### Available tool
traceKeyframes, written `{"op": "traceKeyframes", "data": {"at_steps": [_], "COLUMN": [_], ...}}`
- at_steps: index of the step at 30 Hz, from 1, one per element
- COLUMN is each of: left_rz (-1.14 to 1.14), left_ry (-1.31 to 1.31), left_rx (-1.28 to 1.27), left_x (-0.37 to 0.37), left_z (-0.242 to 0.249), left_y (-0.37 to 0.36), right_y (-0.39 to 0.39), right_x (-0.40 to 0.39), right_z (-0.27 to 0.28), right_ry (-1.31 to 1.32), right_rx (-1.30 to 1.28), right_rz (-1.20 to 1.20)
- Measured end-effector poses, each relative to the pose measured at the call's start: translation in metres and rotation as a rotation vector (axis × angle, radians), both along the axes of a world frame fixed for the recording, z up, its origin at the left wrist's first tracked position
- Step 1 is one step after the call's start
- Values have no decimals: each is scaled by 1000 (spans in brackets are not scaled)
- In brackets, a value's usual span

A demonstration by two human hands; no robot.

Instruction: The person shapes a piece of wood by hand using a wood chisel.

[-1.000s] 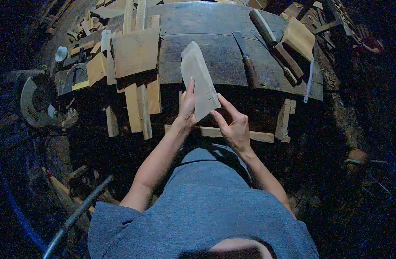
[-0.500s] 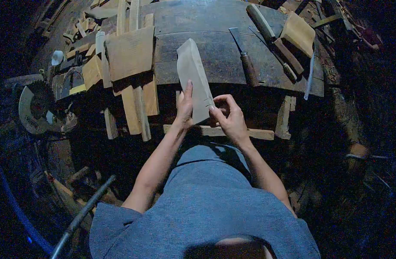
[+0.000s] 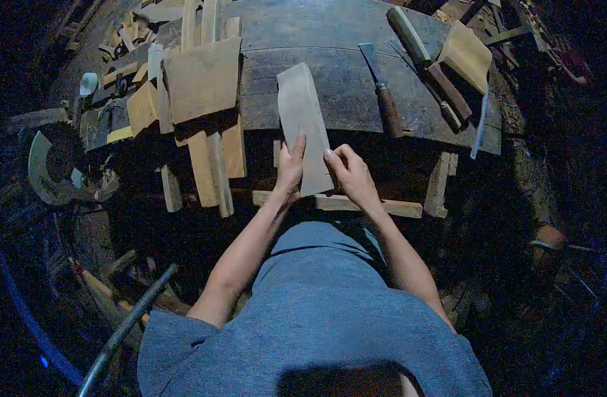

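Note:
A pale, shaped block of wood [image 3: 302, 106] is tilted up in front of me, over the near edge of the workbench. My left hand [image 3: 291, 173] grips its lower left side, thumb lying along the face. At the lower right edge, my right hand [image 3: 353, 175] pinches the block, with the thumb at the edge and the other fingers curled, partly hidden. Beyond my right hand, a chisel [image 3: 386, 106] with a dark wooden handle lies on the bench, its blade pointing away.
The dark workbench [image 3: 290, 26] carries a wide board [image 3: 204, 79] on long strips at left. On the right lie a wooden-handled tool [image 3: 409, 33], a yellowish block [image 3: 465, 56] and a thin blade [image 3: 480, 126]. A toothed round disc [image 3: 45, 169] stands far left, and a metal pipe [image 3: 128, 331] rises nearby.
Both hands have turned the block so its broad face shows more and its side edge less. My right thumb has shifted slightly up along the edge.

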State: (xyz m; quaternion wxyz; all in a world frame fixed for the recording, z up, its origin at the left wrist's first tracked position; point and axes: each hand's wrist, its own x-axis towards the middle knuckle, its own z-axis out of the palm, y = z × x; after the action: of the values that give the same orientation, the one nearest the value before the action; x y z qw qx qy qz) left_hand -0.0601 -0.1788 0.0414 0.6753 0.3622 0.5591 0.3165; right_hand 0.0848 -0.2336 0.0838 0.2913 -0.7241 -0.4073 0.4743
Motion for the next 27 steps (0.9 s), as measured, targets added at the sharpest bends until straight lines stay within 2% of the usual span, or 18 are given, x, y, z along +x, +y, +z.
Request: {"op": "traceKeyframes", "data": {"at_steps": [2, 4, 7, 10, 13, 16, 18, 20, 23, 25, 27], "left_rz": [26, 51, 95, 78, -2, 49, 5, 13, 24, 23, -19], "left_ry": [16, 31, -40, -15, 124, 130, 231, 266, 298, 296, 343], "left_rx": [-19, -39, -88, -8, 85, 102, 298, 297, 290, 281, 311], "left_x": [1, 2, 2, -1, -2, 2, 2, 6, 11, 16, 18], "left_z": [0, 5, 7, -6, -4, -3, -12, -15, -20, -21, -22], "left_y": [-1, -1, -2, -2, 1, 1, 6, 12, 22, 30, 37], "right_y": [7, 13, 20, 30, 36, 35, 31, 26, 20, 18, 13], "right_x": [1, 3, 8, 11, 11, 11, 11, 14, 20, 24, 28], "right_z": [-4, -5, -12, -18, -19, -22, -32, -42, -57, -64, -66], "right_ry": [7, 53, 57, 83, 57, 15, 6, -3, 93, 259, 248], "right_rx": [-7, -122, -200, -274, -304, -280, -207, -136, -124, -87, -40], "right_rz": [26, 60, 115, 137, 124, 114, 106, 98, 69, -13, -7]}}
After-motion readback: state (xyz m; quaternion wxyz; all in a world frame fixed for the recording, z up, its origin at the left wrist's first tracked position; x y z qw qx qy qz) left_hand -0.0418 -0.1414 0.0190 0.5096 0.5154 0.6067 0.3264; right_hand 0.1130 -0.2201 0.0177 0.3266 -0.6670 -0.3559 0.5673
